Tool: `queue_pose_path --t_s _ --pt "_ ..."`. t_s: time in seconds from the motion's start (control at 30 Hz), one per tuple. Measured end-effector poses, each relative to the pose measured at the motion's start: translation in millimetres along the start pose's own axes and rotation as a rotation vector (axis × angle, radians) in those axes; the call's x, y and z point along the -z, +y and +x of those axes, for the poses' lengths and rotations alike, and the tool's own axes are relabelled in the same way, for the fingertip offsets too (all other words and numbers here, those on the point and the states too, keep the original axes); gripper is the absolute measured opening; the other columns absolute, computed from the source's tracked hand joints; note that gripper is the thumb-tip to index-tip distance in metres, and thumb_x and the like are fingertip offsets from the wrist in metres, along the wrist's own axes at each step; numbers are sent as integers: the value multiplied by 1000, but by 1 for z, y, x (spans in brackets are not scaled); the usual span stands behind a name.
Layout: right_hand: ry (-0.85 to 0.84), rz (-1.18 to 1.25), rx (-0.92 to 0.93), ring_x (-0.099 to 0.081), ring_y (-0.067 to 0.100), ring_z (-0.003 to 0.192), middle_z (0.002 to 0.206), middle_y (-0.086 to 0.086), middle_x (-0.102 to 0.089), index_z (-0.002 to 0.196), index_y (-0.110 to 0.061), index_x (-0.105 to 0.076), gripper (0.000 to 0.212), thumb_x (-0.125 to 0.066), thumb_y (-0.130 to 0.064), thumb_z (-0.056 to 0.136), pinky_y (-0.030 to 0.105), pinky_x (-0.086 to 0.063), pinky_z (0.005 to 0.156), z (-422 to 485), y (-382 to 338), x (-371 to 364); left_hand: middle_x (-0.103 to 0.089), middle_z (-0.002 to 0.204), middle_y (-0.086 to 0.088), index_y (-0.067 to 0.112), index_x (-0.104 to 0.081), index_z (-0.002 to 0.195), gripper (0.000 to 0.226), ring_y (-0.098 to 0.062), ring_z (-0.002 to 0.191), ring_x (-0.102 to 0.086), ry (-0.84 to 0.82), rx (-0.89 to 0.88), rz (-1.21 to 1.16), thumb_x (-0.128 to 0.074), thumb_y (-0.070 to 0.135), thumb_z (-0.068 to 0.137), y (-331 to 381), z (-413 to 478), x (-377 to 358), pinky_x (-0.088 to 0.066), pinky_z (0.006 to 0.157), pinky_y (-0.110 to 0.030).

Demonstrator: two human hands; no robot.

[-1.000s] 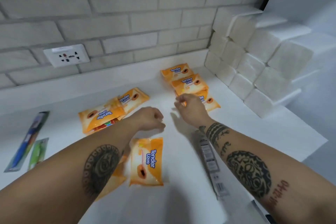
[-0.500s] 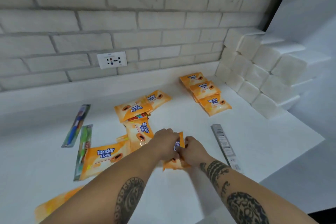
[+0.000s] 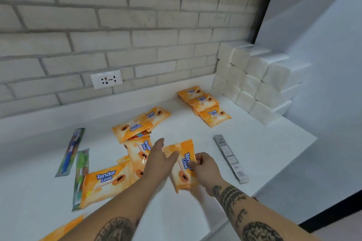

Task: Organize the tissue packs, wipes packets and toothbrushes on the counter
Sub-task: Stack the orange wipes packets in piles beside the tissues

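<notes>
The right hand (image 3: pixel 205 170) pinches one orange wipes packet (image 3: pixel 183 164) by its right edge, its fingers closed on it just above the worktop (image 3: pixel 254 148), while the left hand (image 3: pixel 159 160) lies flat with fingers spread across the packet's left side. The film looks slick, so a one-edge pinch could let it slip, and the left forearm could drag the loose heap (image 3: pixel 137 135) beneath it. By my count: three packets in the neat row (image 3: pixel 204 103) near the tissue packs (image 3: pixel 252 80), about five more scattered, one at the bottom edge; three toothbrushes, two left (image 3: pixel 70 151) (image 3: pixel 81 180), one right (image 3: pixel 230 157). The white tissue stack shows roughly a dozen.
</notes>
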State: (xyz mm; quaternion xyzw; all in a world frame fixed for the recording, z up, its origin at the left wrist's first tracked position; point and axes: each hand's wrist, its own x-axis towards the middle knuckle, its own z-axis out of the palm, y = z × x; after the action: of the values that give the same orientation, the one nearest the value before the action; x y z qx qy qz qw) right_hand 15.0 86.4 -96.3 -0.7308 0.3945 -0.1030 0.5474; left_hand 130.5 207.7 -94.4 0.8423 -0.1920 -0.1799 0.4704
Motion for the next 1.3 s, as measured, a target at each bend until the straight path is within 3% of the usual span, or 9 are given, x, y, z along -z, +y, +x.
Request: queue_pose_path --t_s 0.1,0.17,0.27,0.33,0.47,0.7,0.83,1.03,1.3 --pt "-28 98 67 -66 16 72 88 -1 -69 93 -17 -65 7 -70 -13 93 33 -53 66 -7 -4 9 -63 130 -2 25 -54 137 59 -27 116 -66 -27 184 -229 -70 53 88 14 1 3 -54 101 -46" --pt "-42 157 94 -72 17 74 96 1 -74 98 -17 -68 8 -74 -14 92 36 -58 67 -11 -4 16 -73 113 -7 19 -64 119 38 -28 96 -74 -31 232 -396 -73 42 90 20 2 4 -61 88 -52" --pt "-89 273 97 -76 21 84 110 8 -74 113 -18 -67 33 -81 -30 85 41 -63 74 -16 -3 28 -74 101 -16 14 -65 101 14 -34 88 -74 25 256 -553 -71 26 97 29 1 4 -63 81 -53" --pt "-140 349 37 -74 23 82 109 9 -77 121 -16 -63 40 -81 -32 89 39 -61 74 -21 -2 33 -73 98 -15 13 -63 102 13 -32 84 -73 87 296 -702 -69 23 98 35 1 3 -63 77 -47" --pt "-134 533 -20 -60 23 65 86 14 -73 115 -3 -63 23 -71 -17 98 35 -56 70 -27 -1 35 -72 100 -13 12 -57 115 21 -29 85 -73 134 344 -885 -67 22 100 49 5 -2 -61 71 -40" --pt "-23 535 4 -72 18 69 87 13 -78 106 1 -68 13 -61 6 98 31 -61 68 -24 -8 48 -73 105 -19 6 -58 111 20 -35 92 -74 96 345 -920 -66 21 100 62 4 -6 -62 78 -48" --pt "69 469 39 -72 19 78 93 11 -80 108 -7 -71 18 -60 2 98 38 -60 76 -19 -10 57 -73 105 -20 6 -58 108 18 -33 90 -73 54 356 -953 -65 21 101 69 3 -15 -62 69 -42" --pt "7 573 -33 -69 18 83 92 1 -78 114 -13 -68 12 -64 -14 102 33 -56 74 -17 -7 69 -72 109 -22 4 -57 119 26 -35 93 -73 27 374 -999 -65 21 101 82 8 -30 -62 71 -44" --pt "125 399 -1 -67 12 63 83 6 -79 108 -9 -73 11 -65 -9 100 24 -51 58 41 -11 111 -72 113 -15 11 -57 119 21 -31 97 -73 -51 336 -813 -64 11 99 90 48 -50 -61 65 -37"
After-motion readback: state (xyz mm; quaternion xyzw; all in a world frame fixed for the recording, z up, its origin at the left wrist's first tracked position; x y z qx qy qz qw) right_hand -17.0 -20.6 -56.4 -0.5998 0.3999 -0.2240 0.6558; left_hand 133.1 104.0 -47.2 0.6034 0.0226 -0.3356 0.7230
